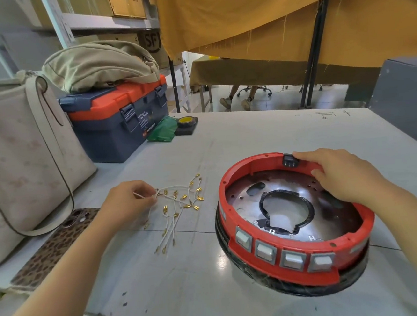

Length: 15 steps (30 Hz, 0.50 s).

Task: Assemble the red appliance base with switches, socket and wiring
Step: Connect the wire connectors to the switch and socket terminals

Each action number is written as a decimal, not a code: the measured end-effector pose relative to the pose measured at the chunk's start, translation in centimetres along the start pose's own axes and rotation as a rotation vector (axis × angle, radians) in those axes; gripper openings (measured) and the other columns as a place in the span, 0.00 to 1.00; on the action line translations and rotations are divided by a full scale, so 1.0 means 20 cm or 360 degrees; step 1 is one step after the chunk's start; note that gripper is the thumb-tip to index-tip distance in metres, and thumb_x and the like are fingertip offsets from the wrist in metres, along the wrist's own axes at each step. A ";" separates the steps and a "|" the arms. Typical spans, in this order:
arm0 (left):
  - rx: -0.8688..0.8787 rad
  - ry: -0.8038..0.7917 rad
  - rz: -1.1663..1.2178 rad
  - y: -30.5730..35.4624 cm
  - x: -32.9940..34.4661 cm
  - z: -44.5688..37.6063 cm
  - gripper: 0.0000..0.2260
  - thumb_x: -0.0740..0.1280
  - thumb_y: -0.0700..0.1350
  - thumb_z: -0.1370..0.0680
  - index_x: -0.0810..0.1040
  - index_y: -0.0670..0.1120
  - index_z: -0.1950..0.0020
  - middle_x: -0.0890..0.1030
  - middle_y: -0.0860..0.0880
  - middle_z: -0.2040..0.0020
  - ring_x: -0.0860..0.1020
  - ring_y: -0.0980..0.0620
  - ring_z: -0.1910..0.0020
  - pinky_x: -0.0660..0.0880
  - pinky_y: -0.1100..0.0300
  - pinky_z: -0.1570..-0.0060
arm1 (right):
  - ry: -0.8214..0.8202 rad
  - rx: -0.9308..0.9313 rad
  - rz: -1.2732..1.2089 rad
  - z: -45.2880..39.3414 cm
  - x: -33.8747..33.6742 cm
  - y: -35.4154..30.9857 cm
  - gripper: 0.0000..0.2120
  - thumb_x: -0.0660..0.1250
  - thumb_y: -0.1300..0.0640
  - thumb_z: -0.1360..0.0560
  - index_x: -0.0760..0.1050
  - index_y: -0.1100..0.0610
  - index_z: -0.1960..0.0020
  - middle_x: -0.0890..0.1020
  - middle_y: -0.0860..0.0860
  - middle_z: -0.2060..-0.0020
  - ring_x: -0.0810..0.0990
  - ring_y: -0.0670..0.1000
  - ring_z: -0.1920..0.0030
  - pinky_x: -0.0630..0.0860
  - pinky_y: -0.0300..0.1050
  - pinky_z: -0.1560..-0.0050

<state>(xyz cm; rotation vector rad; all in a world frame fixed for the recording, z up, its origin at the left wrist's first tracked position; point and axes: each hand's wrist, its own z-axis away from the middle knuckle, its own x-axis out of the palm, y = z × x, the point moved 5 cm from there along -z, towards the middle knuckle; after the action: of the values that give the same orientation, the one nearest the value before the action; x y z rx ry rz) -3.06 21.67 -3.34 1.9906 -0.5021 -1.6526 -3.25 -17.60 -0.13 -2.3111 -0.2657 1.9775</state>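
The red ring-shaped appliance base point(281, 249) stands on the white table at the right, with several white rocker switches point(290, 260) set in its near wall and a shiny metal plate point(240, 192) inside. A black socket point(289, 162) sits in its far rim. My right hand point(339, 171) rests over that far rim, fingers curled on it, fingertips touching the socket. Left of the base lies a loose pile of white wires with brass terminals point(181, 203). My left hand point(128, 202) pinches one wire end at the pile's left edge.
A blue and orange toolbox point(118, 120) with a beige bag on top stands at the back left. A cream tote bag point(20, 154) and a leopard-print phone point(56, 244) lie at the left. Tape roll point(186, 123) and a green bag sit beside the toolbox. A grey box point(406, 97) is at the right.
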 end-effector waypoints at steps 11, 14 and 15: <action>-0.0019 -0.0217 -0.0083 0.05 0.09 0.00 0.04 0.72 0.41 0.29 0.83 0.50 0.59 0.81 0.53 0.64 0.76 0.58 0.65 0.72 0.67 0.64 | 0.0002 -0.0034 0.0043 0.02 0.00 -0.02 0.25 0.59 0.54 0.20 0.60 0.40 0.26 0.70 0.48 0.30 0.71 0.57 0.35 0.73 0.54 0.44; 0.0001 -0.0198 -0.0174 0.07 0.10 0.00 0.03 0.71 0.41 0.28 0.82 0.49 0.58 0.79 0.54 0.64 0.74 0.60 0.65 0.67 0.72 0.69 | -0.0009 -0.0041 0.0044 0.02 0.00 -0.03 0.25 0.59 0.54 0.20 0.59 0.40 0.26 0.70 0.48 0.31 0.71 0.57 0.35 0.73 0.54 0.43; 0.0014 -0.0169 -0.0193 0.08 0.10 0.00 0.03 0.70 0.42 0.27 0.81 0.50 0.58 0.79 0.54 0.64 0.74 0.59 0.65 0.66 0.72 0.70 | -0.0010 -0.0041 0.0045 0.02 0.00 -0.03 0.25 0.59 0.54 0.21 0.59 0.40 0.26 0.70 0.47 0.31 0.71 0.57 0.35 0.73 0.53 0.43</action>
<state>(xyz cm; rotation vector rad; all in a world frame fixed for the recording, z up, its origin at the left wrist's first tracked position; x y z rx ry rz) -2.59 19.25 -3.99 1.9821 -0.4350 -1.8400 -3.79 -17.03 -0.04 -2.3374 -0.2622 2.0062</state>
